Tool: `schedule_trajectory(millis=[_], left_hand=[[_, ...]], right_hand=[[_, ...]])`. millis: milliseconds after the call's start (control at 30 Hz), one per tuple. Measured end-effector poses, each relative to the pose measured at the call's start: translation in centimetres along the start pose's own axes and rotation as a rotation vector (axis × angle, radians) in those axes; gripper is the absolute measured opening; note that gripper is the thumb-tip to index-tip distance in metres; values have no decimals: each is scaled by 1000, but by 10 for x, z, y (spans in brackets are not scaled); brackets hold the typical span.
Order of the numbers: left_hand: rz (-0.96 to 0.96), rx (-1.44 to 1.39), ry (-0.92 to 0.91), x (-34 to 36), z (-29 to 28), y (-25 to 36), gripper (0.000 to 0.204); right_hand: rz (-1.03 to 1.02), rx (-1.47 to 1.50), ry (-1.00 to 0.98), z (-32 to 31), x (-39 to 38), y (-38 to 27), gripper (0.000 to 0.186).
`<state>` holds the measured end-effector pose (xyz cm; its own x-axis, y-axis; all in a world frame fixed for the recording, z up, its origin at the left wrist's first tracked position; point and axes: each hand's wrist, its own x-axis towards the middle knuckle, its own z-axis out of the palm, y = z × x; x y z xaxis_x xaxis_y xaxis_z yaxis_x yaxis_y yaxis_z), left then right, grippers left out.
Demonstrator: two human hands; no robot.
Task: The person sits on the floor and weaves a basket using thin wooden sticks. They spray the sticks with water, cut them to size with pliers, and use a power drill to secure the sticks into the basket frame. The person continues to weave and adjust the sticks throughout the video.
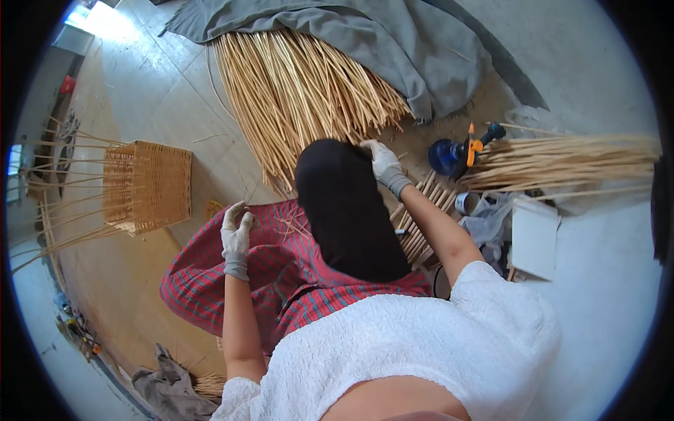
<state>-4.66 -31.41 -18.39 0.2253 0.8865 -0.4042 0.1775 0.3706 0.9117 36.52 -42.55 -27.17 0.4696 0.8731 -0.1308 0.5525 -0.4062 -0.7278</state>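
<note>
Both my hands wear pale gloves with grey cuffs. My left hand (236, 237) is raised over the red plaid cloth (203, 288) on my lap, fingers curved and thumb apart, with nothing visible between them. Beside my black-covered knee (344, 203), my right hand (385, 167) reaches to the near ends of a large bundle of tan canes (302, 91). Its fingertips are drawn together; whatever they hold is too small to make out. A grey cloth (365, 35) covers the bundle's far part. Short thin cane scraps (293, 223) lie on the plaid cloth.
A woven basket (149, 186) with long unwoven stakes lies on the floor at left. To the right are a blue spray bottle (449, 156) with an orange trigger, another cane bundle (562, 161), a slatted wooden piece (428, 203), a tin (466, 203) and a white board (533, 238).
</note>
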Motion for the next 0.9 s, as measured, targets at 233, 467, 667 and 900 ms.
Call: schedule_trajectory(millis=[233, 467, 667, 900], left_hand=[[-11, 66, -291, 102, 135, 6, 28], [394, 769, -670, 182, 256, 31, 36], [723, 980, -753, 234, 347, 45, 52], [703, 1345, -849, 273, 362, -7, 50]], right_hand=[[81, -178, 288, -38, 143, 17, 62], [381, -664, 231, -97, 203, 92, 55], [414, -680, 505, -258, 235, 96, 39], [-164, -830, 375, -233, 256, 108, 38]])
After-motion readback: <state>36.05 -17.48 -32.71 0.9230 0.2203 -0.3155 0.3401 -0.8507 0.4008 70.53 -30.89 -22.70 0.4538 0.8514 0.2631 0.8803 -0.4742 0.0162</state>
